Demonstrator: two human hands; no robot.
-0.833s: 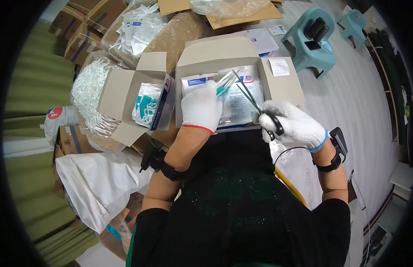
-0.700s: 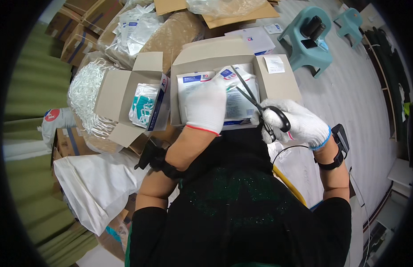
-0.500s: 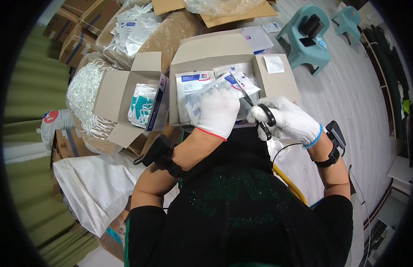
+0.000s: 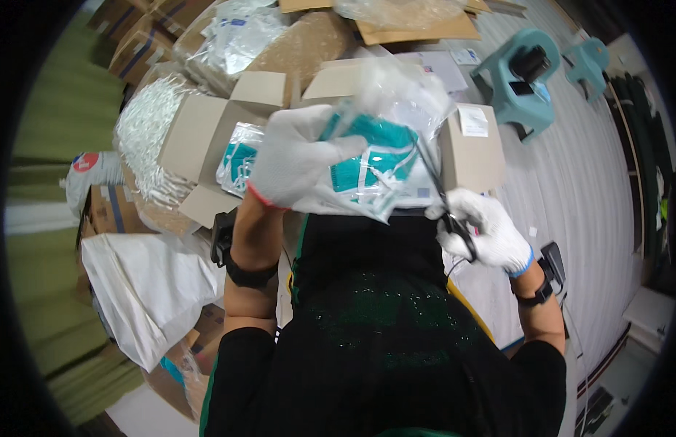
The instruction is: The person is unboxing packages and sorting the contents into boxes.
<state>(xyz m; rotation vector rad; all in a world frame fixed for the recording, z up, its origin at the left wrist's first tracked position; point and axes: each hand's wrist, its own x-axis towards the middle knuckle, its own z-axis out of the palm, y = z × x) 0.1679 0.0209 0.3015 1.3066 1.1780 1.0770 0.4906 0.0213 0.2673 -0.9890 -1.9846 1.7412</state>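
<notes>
Head view: left hand (image 4: 298, 156) grips plastic packet (image 4: 370, 171), right hand (image 4: 483, 229) grips scissors (image 4: 443, 200) above cardboard boxes (image 4: 199, 138).

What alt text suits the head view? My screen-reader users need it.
A gloved left hand lifts a clear packet with teal contents while the gloved right hand holds scissors against it, above open cardboard boxes.

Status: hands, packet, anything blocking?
Left hand grips clear packet of teal items. Right hand holds scissors, blades at packet. Nothing blocking.
</notes>
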